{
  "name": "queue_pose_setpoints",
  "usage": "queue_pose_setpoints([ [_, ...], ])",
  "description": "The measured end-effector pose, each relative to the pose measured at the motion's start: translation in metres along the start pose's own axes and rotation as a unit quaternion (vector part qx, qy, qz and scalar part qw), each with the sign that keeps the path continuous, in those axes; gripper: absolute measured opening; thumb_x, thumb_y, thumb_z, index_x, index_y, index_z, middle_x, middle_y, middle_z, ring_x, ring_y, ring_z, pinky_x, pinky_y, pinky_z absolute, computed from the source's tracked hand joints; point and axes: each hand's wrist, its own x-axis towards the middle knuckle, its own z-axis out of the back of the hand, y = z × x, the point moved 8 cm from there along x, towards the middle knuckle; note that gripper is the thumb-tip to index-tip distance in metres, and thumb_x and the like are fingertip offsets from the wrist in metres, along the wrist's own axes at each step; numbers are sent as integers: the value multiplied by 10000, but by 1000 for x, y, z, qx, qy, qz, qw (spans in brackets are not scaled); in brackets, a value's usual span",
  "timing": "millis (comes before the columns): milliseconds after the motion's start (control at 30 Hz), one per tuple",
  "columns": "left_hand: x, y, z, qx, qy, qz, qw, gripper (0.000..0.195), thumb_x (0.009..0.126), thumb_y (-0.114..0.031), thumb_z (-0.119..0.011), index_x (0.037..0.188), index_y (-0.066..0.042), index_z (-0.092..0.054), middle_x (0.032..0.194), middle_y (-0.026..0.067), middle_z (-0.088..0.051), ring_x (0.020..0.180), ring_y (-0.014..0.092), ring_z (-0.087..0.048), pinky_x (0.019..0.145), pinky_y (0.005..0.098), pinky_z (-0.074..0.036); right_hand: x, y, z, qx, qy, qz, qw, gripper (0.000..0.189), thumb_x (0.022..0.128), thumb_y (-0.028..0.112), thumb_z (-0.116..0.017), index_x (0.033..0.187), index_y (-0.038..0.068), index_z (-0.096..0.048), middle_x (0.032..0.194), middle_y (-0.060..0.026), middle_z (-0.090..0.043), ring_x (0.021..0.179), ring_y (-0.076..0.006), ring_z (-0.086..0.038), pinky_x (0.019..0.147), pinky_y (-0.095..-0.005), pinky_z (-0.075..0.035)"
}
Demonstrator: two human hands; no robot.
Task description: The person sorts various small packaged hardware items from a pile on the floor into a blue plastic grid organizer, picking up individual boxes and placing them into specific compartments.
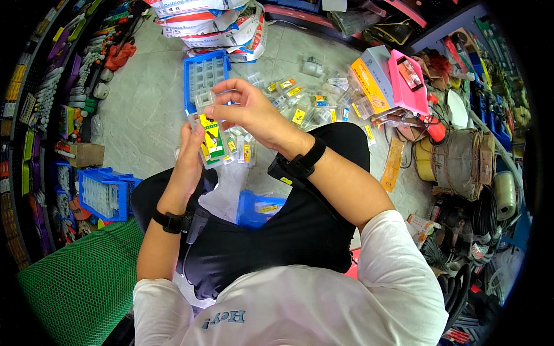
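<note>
A clear plastic hang-tab case [212, 137] with a yellow and green label is held up in front of me. My left hand [189, 149] grips its lower left side. At its upper end, the thumb and fingers of my right hand [244, 108] pinch the case near its hang tab. Another green-labelled case shows partly behind it, against my left fingers. Below my hands, several small labelled cases [246, 153] lie on the floor. Just beyond sits a blue plastic bin [187, 82] filled with rows of clear cases.
Many loose clear cases [298, 116] are scattered on the tiled floor. At the right stand a grey and orange carton [371, 78] and a pink tray [417, 101]. Another blue bin [251, 209] sits between my legs. Green mesh roll [86, 281] flanks my left; stacked sacks [216, 26] are ahead.
</note>
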Motion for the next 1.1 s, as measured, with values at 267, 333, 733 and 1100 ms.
queue_pose_setpoints([
  [267, -2, 7, -2, 40, 18, 35, 998, 522, 933, -409, -460, 1314, -78, -330, 1223, 60, -464, 1148, 165, -445, 975, 318, -347, -1, 2, -12, -22, 54, 16, 998, 456, 786, 99, -701, 1187, 2, -505, 988, -58, -563, 818, -109, -597, 709, -223, -489],
  [333, -2, 5, -4, 42, 9, 39, 998, 550, 911, -387, -515, 1304, -65, -302, 1212, 77, -456, 1140, 167, -452, 962, 317, -364, -2, 1, -9, -33, 36, 19, 999, 443, 783, 91, -703, 1183, 6, -531, 977, -51, -573, 823, -93, -587, 711, -220, -482],
  [733, -4, 2, -11, 41, 24, 52, 998, 614, 872, -285, -590, 1344, -62, -268, 1221, 94, -444, 1113, 170, -478, 941, 323, -397, -1, 0, -9, -102, 18, 25, 994, 451, 759, 153, -734, 1150, 6, -564, 934, -25, -578, 829, -68, -530, 715, -221, -461],
  [1100, -7, 11, -3, -5, 12, 95, 995, 520, 871, -276, -544, 1306, -65, -354, 1064, 96, -573, 988, 193, -575, 867, 341, -459, 3, -12, -2, -83, 24, -19, 996, 332, 879, 240, -602, 1126, 20, -576, 988, -56, -616, 875, -78, -564, 668, -238, -472],
])
